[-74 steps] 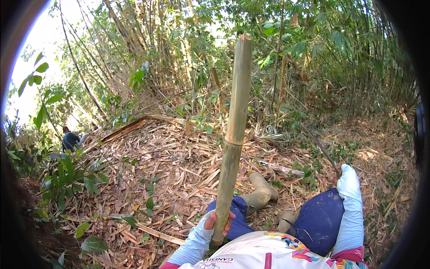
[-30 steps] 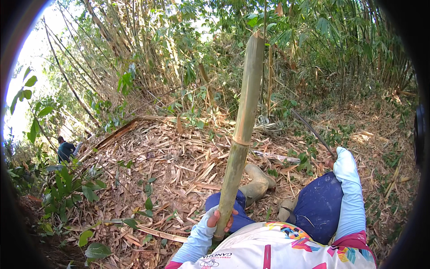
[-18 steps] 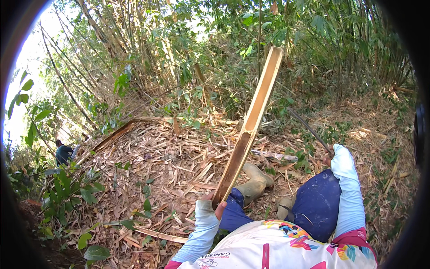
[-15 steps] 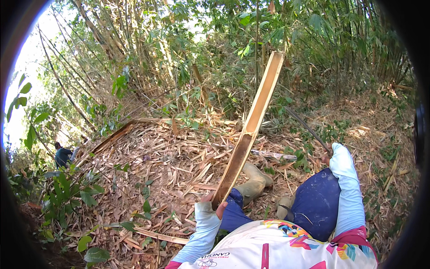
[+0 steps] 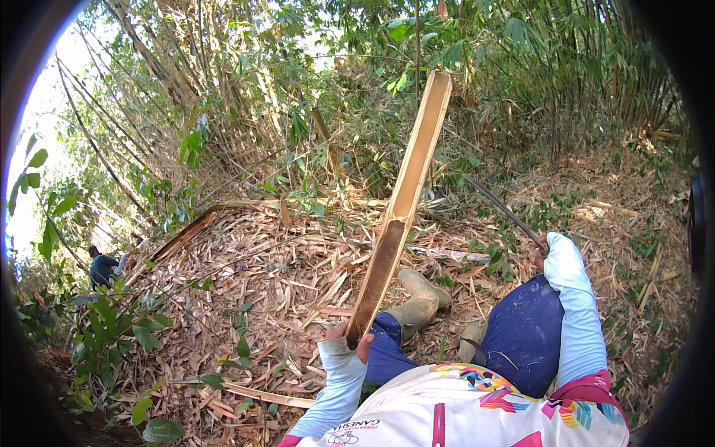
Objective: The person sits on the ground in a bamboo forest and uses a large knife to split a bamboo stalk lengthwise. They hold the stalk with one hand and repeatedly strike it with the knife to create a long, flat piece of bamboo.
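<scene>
- Tan split bamboo (image 5: 402,201) is slanting up dead ahead, hollow face showing!
- Left hand (image 5: 339,334) is clamping its lower end.
- Right hand (image 5: 538,257), well apart, is gripping a long dark blade (image 5: 506,212).

Two hands (image 5: 538,256), one held bamboo (image 5: 405,200)

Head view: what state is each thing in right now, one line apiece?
Bamboo piece, split lengthwise, hollow face showing, top leaning right.
Left hand, gripping the bamboo piece's lower end.
Long dark tool, slanted, far end up and left.
Right hand, closed on the long dark tool's near end.
Blue trousers, marked with pale specks.
</scene>
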Motion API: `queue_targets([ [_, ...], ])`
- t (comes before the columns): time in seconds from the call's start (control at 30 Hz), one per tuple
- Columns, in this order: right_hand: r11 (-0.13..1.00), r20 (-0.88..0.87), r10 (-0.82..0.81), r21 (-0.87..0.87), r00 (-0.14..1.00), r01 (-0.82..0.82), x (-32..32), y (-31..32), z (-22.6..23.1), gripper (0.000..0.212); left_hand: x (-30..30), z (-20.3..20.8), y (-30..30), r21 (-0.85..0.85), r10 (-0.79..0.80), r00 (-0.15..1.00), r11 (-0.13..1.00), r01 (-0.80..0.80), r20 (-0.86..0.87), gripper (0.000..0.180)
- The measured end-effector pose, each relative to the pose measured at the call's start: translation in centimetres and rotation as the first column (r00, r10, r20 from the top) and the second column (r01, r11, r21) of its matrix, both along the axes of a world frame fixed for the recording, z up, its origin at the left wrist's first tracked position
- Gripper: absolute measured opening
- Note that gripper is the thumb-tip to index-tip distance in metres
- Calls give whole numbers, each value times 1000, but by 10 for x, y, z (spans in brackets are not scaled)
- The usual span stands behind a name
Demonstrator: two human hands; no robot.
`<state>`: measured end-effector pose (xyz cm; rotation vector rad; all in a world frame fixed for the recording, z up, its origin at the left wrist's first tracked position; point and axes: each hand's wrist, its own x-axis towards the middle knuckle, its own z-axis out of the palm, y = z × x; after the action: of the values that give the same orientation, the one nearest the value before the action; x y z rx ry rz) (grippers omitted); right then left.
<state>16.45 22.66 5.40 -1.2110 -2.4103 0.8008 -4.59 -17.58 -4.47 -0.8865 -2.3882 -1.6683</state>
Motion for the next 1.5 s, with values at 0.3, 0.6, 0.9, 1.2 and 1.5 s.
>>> queue_targets([
  [0.3,998,-2,0,65,1000,0,-1,-2,-1,35,0,-18,-1,75,138,972,989,-125,-189,54],
  [0.6,977,-359,-62,-215,931,-17,-17,-14,10,33,6,-11,28,258,19,997,965,-39,77,49],
  [0.9,851,-630,46,-382,775,-361,-80,-78,69,46,18,-20,70,388,-118,985,920,60,128,55],
  [1.2,755,-807,33,-367,589,-544,-139,-91,31,59,20,-40,91,337,-184,982,928,159,46,57],
  [1.5,764,-807,-79,-426,585,-485,-140,-96,26,56,24,-40,103,274,-153,988,950,147,-2,62],
])
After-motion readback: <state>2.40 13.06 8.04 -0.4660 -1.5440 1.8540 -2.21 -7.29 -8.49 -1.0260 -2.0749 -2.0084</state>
